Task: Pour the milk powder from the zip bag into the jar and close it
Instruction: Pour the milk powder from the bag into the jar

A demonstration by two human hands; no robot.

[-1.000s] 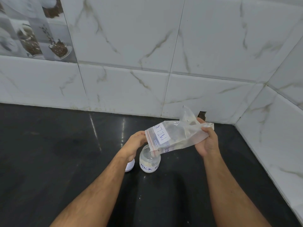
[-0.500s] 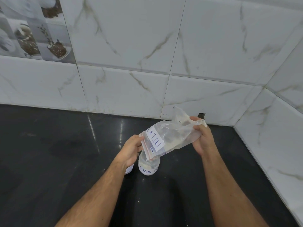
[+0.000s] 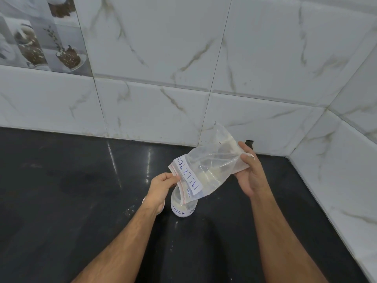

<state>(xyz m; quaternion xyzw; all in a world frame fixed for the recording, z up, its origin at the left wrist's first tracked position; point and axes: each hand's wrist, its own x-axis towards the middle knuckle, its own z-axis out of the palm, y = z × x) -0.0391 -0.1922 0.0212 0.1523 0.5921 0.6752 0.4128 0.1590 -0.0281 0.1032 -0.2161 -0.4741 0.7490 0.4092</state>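
Note:
A clear zip bag (image 3: 208, 172) with a white handwritten label is tilted mouth-down over a small clear jar (image 3: 183, 207) on the black counter. Pale milk powder lies inside the bag and in the jar. My left hand (image 3: 163, 186) pinches the bag's red zip edge just above the jar's open mouth. My right hand (image 3: 248, 170) grips the bag's raised bottom corner, higher and to the right. A white lid (image 3: 161, 209) lies left of the jar, mostly hidden behind my left wrist.
The black counter (image 3: 71, 201) runs left and forward. White marbled wall tiles (image 3: 163, 111) close the back, and a tiled side wall (image 3: 336, 170) closes the right, forming a corner just behind the bag.
The bag has tilted steeper, its mouth swinging down over the jar. My right hand has lifted the bottom corner and my left hand has shifted along the zip edge.

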